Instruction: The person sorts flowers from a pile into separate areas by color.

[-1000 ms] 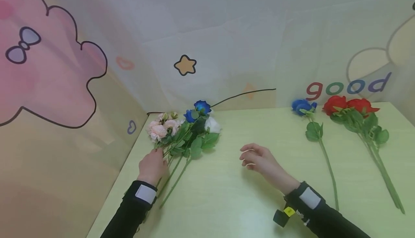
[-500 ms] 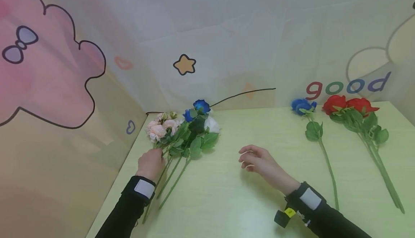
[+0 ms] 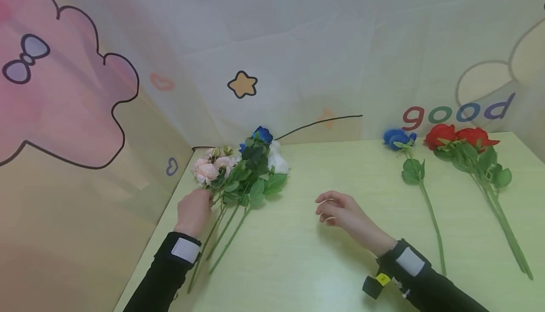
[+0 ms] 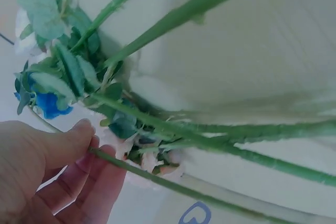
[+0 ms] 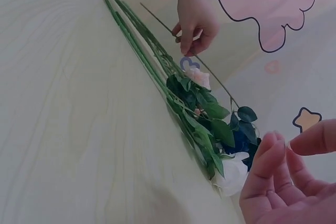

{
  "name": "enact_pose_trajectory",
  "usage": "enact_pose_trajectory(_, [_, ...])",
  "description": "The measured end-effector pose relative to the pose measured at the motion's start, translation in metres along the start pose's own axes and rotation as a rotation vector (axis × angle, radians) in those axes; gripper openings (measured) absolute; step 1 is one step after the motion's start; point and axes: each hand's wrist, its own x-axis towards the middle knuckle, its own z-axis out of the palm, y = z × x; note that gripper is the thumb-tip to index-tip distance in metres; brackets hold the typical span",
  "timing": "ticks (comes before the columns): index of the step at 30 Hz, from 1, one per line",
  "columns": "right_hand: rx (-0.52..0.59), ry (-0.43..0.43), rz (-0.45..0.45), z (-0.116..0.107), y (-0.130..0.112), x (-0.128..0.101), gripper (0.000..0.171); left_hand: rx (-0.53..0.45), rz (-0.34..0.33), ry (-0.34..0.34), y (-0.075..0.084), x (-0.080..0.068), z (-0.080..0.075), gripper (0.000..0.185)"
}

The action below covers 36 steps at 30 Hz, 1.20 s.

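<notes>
In the head view my left hand is at the left of the table, over the stems of a flower pile. The left wrist view shows its thumb and fingers pinching one thin green stem. In the right wrist view that stem slants above the others towards a dark blue rose and its leaves. Pink flowers lie at the pile's left, a white rose at its right. My right hand hovers over the middle of the table, fingers loosely bent, holding nothing.
A single blue rose lies at the right of the table. Beside it are red roses with long stems pointing towards the front right. A printed cloth hangs behind the table.
My left hand has shifted slightly left and away from me. The blue rose blooms in the pile have moved up and left, and leaves now cover most of one. My right hand stays nearly still.
</notes>
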Motion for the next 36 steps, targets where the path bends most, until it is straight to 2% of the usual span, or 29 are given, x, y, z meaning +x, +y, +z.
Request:
enact_pose_trajectory(4, [-0.013, 0.007, 0.008, -0.001, 0.002, 0.000, 0.033, -0.016, -0.006, 0.034, 0.000, -0.001, -0.005, 0.018])
enact_pose_trajectory(7, [-0.017, 0.008, 0.009, -0.002, 0.003, 0.001, 0.033, -0.028, 0.002, 0.068, 0.001, -0.002, -0.007, 0.014])
enact_pose_trajectory(11, [-0.024, 0.004, -0.002, -0.003, 0.003, 0.000, 0.034, -0.058, 0.030, 0.117, 0.009, -0.005, -0.010, 0.004])
enact_pose_trajectory(15, [-0.029, 0.006, -0.003, -0.005, 0.003, -0.001, 0.033, -0.090, 0.049, 0.133, 0.020, -0.006, -0.011, 0.008])
enact_pose_trajectory(24, [-0.040, 0.012, -0.007, -0.013, 0.006, -0.003, 0.033, -0.210, 0.093, 0.109, 0.051, -0.009, -0.014, 0.013])
enact_pose_trajectory(31, [-0.068, 0.024, -0.002, -0.023, 0.005, -0.002, 0.034, -0.390, 0.090, 0.039, 0.077, -0.011, -0.012, 0.010])
enact_pose_trajectory(36, [-0.085, 0.034, -0.005, -0.030, 0.001, 0.000, 0.035, -0.506, 0.122, 0.000, 0.097, -0.013, -0.009, 0.009])
